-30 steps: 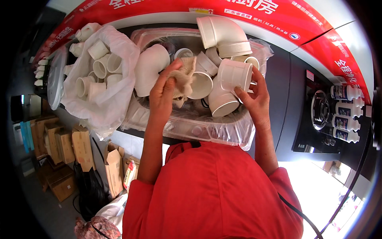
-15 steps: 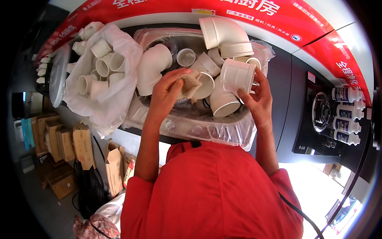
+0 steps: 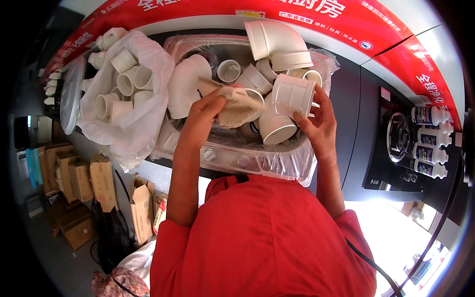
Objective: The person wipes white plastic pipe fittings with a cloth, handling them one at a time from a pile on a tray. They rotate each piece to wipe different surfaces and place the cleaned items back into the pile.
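My right hand [image 3: 319, 121] grips a white pipe coupling [image 3: 293, 95] by its right end, with the thumb low and the fingers behind. Pinched in my left hand [image 3: 205, 111] is a beige cloth [image 3: 240, 106], which hangs spread out to the right of the fingers. Below and around both hands, white pipe fittings fill a plastic-wrapped sink [image 3: 227, 159]. Among them are an elbow [image 3: 185, 84] left of the cloth, a big elbow [image 3: 279, 42] at the far side and another fitting [image 3: 277, 126] under the coupling. The cloth hides part of the pile.
To the left stands a white plastic bag [image 3: 128, 141] holding several smaller fittings. A gas hob [image 3: 396, 148] with several white bottles [image 3: 429, 133] lies at the right. Cardboard boxes [image 3: 104, 180] stand on the floor at lower left. A black cable [image 3: 378, 267] hangs at lower right.
The cloth has gone from bunched up to opened out in my left hand, which has shifted slightly left. My right hand still holds the coupling in nearly the same place.
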### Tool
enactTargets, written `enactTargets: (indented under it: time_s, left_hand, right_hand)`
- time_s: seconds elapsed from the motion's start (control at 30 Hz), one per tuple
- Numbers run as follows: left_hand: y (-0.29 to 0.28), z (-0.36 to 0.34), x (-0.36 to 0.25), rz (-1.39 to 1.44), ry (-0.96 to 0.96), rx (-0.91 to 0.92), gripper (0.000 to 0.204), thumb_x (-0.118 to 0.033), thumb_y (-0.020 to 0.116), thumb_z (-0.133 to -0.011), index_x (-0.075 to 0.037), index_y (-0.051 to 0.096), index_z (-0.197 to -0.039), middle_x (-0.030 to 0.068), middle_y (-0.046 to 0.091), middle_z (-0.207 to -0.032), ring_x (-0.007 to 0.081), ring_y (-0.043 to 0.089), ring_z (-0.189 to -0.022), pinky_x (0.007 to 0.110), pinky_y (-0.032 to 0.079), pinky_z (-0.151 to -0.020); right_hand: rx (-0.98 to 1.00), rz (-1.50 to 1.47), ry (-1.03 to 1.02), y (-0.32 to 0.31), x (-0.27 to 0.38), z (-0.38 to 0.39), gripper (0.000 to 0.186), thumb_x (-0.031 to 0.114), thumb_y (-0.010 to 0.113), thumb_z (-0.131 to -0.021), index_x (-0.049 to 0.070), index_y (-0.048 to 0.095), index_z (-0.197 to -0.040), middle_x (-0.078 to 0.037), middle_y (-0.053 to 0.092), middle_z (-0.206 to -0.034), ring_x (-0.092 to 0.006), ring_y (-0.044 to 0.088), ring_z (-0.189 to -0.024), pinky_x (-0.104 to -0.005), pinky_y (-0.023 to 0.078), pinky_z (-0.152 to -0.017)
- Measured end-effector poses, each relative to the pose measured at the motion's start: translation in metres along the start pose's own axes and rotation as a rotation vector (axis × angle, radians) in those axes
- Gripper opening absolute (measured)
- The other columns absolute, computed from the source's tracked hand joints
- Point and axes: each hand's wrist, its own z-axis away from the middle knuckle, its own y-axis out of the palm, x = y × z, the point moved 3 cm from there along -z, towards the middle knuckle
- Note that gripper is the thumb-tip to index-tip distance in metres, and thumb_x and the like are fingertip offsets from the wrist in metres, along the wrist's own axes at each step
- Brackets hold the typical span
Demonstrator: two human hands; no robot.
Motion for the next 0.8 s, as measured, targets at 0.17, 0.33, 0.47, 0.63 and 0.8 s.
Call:
enactTargets:
  time_s: [0.17,0.33,0.47,0.63,0.8]
  left_hand:
    - [-0.012,-0.003,0.006,-0.197,0.028,-0.007,0.034,-0.024,0.050,-0.095,-0.001,0.058,-0.119,0.0030,0.061,-0.109,0.0092,0.054,-0.098,0.024,0.042,-0.087]
    - [-0.010,-0.005,0.000,0.005,0.118,-0.130,0.038,-0.025,0.050,-0.095,0.000,0.054,-0.123,0.0053,0.059,-0.113,0.0111,0.054,-0.101,0.027,0.042,-0.090]
    - [-0.002,-0.003,-0.008,0.121,0.200,-0.214,0.039,-0.025,0.051,-0.094,0.001,0.052,-0.124,0.0073,0.059,-0.114,0.0130,0.055,-0.103,0.028,0.043,-0.090]
    - [0.027,0.019,-0.007,-0.339,0.297,0.130,0.034,-0.022,0.053,-0.093,-0.002,0.055,-0.121,0.0080,0.061,-0.110,0.0163,0.055,-0.103,0.029,0.041,-0.090]
    - [0.028,0.013,0.002,-0.332,0.372,-0.071,0.037,-0.016,0.055,-0.092,0.002,0.050,-0.124,0.0089,0.050,-0.122,0.0172,0.053,-0.104,0.028,0.039,-0.093]
  right_hand:
    - [-0.001,0.020,0.004,0.003,0.000,0.002,0.075,0.017,0.076,-0.070,0.002,0.039,-0.134,-0.012,0.052,-0.121,-0.0177,0.059,-0.093,-0.0304,0.052,-0.076]
    - [0.058,0.026,0.077,0.005,-0.006,0.002,0.075,0.017,0.075,-0.071,0.002,0.038,-0.134,-0.013,0.053,-0.119,-0.0182,0.059,-0.093,-0.0307,0.052,-0.076]
    - [0.132,-0.070,0.215,0.013,-0.014,0.008,0.075,0.019,0.074,-0.073,0.002,0.036,-0.135,-0.014,0.053,-0.116,-0.0188,0.060,-0.094,-0.0303,0.052,-0.075]
    - [0.255,-0.365,0.337,0.027,-0.044,0.019,0.074,0.024,0.071,-0.077,0.005,0.034,-0.138,-0.013,0.052,-0.120,-0.0196,0.058,-0.100,-0.0320,0.049,-0.083]
    - [0.288,-0.416,0.267,0.041,-0.052,0.022,0.076,0.027,0.071,-0.079,0.006,0.030,-0.139,-0.013,0.051,-0.122,-0.0207,0.054,-0.107,-0.0325,0.043,-0.093]
